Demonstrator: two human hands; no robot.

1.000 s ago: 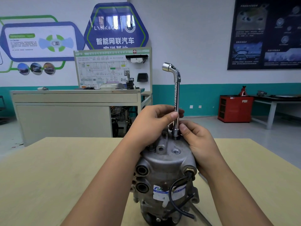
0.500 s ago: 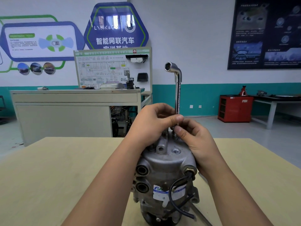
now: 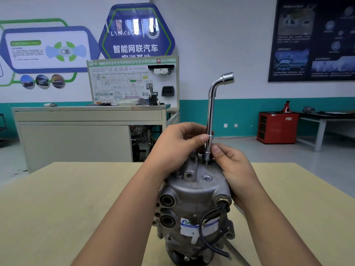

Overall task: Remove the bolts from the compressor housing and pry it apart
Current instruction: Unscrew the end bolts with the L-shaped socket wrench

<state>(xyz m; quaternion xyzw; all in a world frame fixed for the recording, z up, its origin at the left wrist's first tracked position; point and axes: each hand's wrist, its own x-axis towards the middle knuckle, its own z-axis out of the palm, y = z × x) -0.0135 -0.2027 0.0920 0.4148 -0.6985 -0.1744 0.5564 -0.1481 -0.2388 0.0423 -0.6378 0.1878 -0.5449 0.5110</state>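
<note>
Compressor housing (image 3: 194, 198): cast grey metal body standing on end on the pale wooden table (image 3: 57, 208), directly below and between both hands. Its long axis is upright, with the domed end cap uppermost under the fingers and the opposite end down on the table; two round ports (image 3: 167, 210) face out below the left wrist, and a black cable (image 3: 207, 229) loops down below the right wrist. Left hand (image 3: 178, 144): fingers curled, thumb and fingertips pinching the shank of the tool low down. Right hand (image 3: 232, 166): lies against the far side of the cap, thumb pressed to the tool's lower end, fingers curled out of sight behind it, apparently pinching it. Socket wrench (image 3: 210, 116): chrome, L-shaped, shank vertical and rising above both hands, bent head pointing away to the right, lower socket seated on a bolt (image 3: 207, 161) between the two thumbs. Bolt hole (image 3: 207, 177): just nearer than the right thumb, looks empty, so one bolt is probably out already. Status, as judged: unbolting is under way, with the seated bolt not yet withdrawn; other bolts are hidden by the hands and cannot be counted; no gap shows at any seam, so prying has not begun.
</note>
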